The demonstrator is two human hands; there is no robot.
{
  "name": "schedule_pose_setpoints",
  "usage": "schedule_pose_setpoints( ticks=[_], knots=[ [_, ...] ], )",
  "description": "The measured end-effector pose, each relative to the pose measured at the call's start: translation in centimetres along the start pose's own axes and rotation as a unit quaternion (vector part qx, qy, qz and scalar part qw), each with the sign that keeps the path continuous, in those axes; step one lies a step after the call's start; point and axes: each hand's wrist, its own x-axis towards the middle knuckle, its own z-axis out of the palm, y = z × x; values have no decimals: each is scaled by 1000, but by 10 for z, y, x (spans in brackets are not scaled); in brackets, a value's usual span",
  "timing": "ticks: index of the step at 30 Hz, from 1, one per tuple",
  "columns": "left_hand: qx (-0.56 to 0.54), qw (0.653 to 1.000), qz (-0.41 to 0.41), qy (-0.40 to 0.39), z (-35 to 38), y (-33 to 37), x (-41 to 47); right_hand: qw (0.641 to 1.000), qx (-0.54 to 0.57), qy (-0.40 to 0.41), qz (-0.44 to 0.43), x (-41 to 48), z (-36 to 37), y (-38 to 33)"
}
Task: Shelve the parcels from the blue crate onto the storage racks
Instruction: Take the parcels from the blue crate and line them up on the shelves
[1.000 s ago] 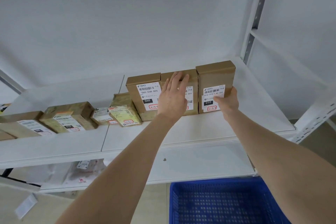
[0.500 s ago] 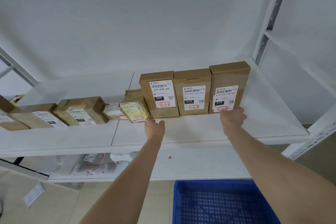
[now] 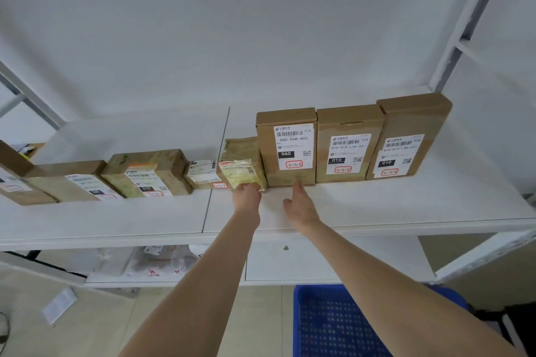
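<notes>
A white shelf (image 3: 377,206) crosses the middle of the frame under a pale wall. The left hand (image 3: 247,199) pinches the lower edge of a yellowish packet (image 3: 240,175). The right hand (image 3: 300,204), loosely open and empty, points at the box marked 060 (image 3: 285,148). The blue crate (image 3: 333,324) sits at lower right.

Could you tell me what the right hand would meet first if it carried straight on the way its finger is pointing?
Most likely the bottom front of the 060-06B-A05 box: the right hand points its fingertip right at that box's base, seemingly almost touching, though depth is uncertain.
</notes>
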Motion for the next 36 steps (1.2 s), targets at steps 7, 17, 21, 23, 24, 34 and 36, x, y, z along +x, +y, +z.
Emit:
schedule_pose_setpoints(
  ticks=[7, 17, 21, 23, 24, 34, 36],
  knots=[
    [4, 1000, 15, -23, 2, -1, 13, 999, -8, 26, 46, 11, 15, -18],
    [49, 997, 24, -56, -5, 0, 25, 996, -49, 29, 67, 20, 9, -18],
    [102, 994, 8, -45, -9, -4, 26, 996, -55, 30, 70, 15, 2, -9],
    [129, 990, -5, -53, -5, -10, 22, 995, -38, 56, 74, 8, -5, 0],
    [130, 990, -10, -62, -2, -13, 19, 993, -12, 79, 84, 4, -11, 5],
    [13, 971, -78, -224, 108, -27, -35, 915, 252, 248, 196, 2, -102, 72],
    [1, 966, -82, -245, 126, -29, -38, 905, 274, 256, 201, 8, -109, 78]
  ],
)
